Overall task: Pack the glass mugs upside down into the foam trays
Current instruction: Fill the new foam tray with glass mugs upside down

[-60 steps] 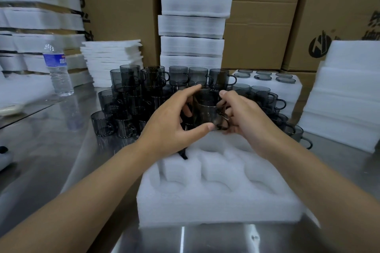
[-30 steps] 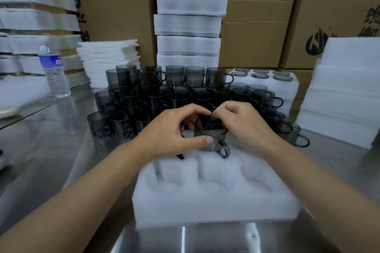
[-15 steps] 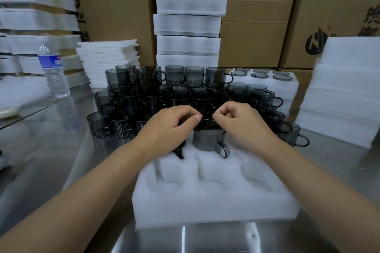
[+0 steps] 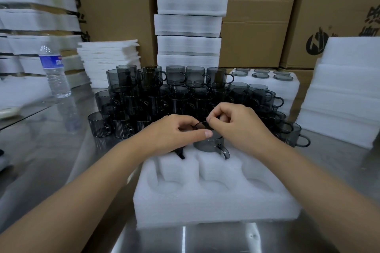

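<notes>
1 mug has sunk into the 12 o'clock pocket of the foam tray, nearly seated. My left hand and right hand still pinch its top rim.

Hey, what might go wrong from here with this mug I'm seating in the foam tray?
The mug sits only partly sunk in the foam tray; uneven pressure from the left hand and right hand might tilt it. The stacked mugs stand close behind both hands; knuckles might topple them.
</notes>
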Demonstrator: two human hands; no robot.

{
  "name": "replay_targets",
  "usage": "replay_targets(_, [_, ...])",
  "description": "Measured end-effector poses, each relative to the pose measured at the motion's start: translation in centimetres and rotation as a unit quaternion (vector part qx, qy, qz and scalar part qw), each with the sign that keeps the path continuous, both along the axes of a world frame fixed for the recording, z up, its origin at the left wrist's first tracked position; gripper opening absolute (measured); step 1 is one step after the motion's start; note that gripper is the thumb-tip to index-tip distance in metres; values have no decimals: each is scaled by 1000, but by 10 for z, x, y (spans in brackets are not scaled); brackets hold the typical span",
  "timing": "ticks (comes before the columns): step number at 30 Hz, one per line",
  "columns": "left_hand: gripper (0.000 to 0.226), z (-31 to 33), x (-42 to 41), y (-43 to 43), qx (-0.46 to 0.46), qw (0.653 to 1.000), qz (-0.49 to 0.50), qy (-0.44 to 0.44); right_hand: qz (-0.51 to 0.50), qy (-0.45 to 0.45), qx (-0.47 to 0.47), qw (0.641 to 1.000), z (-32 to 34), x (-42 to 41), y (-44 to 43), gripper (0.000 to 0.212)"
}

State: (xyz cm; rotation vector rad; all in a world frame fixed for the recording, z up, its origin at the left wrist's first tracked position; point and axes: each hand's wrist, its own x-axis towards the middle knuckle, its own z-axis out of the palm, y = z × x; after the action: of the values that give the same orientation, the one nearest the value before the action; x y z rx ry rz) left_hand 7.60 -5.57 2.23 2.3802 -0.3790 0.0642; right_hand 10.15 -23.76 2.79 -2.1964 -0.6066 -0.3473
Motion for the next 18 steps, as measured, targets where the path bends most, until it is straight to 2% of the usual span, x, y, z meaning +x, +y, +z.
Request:
replay_targets(5, [56, 0, 3, 4, -17, 999, -16, 22, -55, -16, -45, 997, 0, 0, 2, 21])
replay_targets(10, [53, 2, 1, 6, -29, 999, -33, 28, -60, 79, -28, 995, 1, 3, -1, 43])
replay_targets(18, [60, 0, -2, 1, 31, 999, 4, 24, -53, 77, -92, 991, 1, 6, -5, 34])
